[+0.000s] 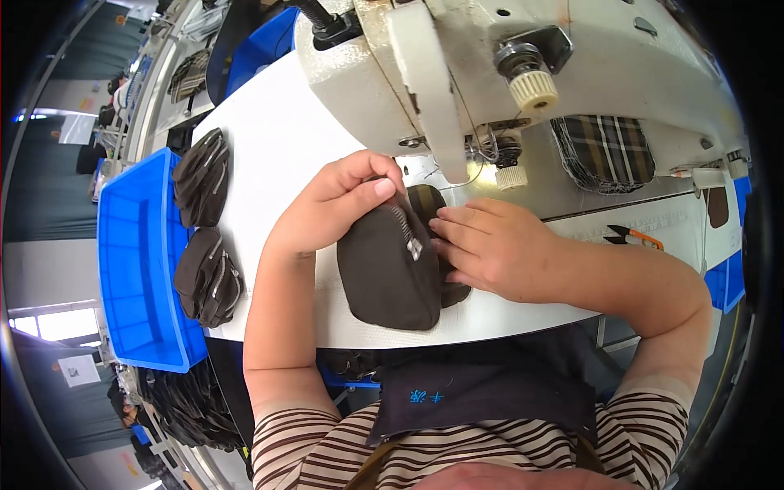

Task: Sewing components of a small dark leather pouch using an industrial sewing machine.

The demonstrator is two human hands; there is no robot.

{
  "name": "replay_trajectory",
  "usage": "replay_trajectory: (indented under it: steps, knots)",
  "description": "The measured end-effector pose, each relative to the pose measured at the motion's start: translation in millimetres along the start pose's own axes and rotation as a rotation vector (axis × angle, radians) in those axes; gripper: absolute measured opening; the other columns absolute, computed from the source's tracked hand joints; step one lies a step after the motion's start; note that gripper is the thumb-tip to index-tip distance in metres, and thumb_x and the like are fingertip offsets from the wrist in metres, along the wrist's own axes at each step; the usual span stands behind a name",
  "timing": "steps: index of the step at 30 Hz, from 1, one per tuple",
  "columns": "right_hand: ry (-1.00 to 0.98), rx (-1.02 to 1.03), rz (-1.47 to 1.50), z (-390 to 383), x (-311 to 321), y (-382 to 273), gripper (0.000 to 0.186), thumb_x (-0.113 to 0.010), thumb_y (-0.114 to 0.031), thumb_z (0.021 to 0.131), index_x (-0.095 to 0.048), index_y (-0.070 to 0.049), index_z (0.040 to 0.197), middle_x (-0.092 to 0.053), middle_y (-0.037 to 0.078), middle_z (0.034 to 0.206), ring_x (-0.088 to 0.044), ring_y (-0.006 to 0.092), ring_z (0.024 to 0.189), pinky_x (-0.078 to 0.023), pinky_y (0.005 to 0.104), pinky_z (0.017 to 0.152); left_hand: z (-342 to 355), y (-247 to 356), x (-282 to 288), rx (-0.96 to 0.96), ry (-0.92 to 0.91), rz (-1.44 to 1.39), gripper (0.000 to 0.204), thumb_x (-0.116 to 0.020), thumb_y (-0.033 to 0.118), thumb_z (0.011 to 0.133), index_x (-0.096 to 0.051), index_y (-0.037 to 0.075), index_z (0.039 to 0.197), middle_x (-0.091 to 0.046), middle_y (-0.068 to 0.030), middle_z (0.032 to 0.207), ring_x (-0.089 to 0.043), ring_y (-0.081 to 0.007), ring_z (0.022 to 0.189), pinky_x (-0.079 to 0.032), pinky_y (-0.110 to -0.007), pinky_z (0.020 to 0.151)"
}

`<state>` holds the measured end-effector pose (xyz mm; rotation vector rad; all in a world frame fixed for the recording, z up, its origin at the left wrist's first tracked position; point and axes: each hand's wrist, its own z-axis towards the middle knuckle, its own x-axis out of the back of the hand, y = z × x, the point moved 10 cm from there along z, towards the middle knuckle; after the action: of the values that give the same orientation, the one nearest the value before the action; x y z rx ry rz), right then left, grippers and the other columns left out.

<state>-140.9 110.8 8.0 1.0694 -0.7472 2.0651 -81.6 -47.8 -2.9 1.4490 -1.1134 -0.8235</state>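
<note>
A dark brown zippered pouch [384,273] stands tilted on the white table in front of the sewing machine. My left hand [339,200] pinches its upper edge between thumb and fingers, close to the needle area. A metal zipper [402,229] with a silver pull runs down the side of the pouch. On the right, a dark olive fabric part [426,204] adjoins the pouch; my right hand [498,249] rests against it with fingers stretched out. The fingertips partly hide where the two parts meet. Overhead is the white sewing machine head [351,73].
Two more dark pouches [202,178] lie at the table's left, beside a blue bin [143,269]. Stacked plaid fabric pieces [604,153] sit right of the needle. Orange-handled thread snips [641,237] lie beyond my right forearm. Dark items [192,408] are heaped below the bin.
</note>
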Motion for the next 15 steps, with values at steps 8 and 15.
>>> replay_trajectory:
  steps: [8,15]
  knots:
    - [0.004,0.03,-0.021,-0.6,-6.9,-2.9,0.022,-0.075,-0.026,0.077,-0.073,-0.005,0.083,-0.071,0.013,0.109,-0.066,0.0295,0.112,-0.052,0.0373,0.087,14.1,0.2,-28.1,-0.084,0.079,0.71,0.012,-0.07,0.016,0.099,-0.072,0.005,0.105,-0.072,-0.0116,0.087,-0.07,-0.0279,0.082,-0.054,-0.036,0.078]
    - [0.005,0.018,-0.07,-5.4,9.7,-4.5,0.029,-0.074,-0.021,0.068,-0.069,-0.004,0.091,-0.069,0.013,0.108,-0.067,0.0279,0.097,-0.052,0.0383,0.075,16.8,1.0,-19.9,-0.097,0.162,0.729,0.014,-0.067,0.019,0.101,-0.07,0.007,0.105,-0.071,-0.0154,0.086,-0.067,-0.0369,0.08,-0.053,-0.042,0.073]
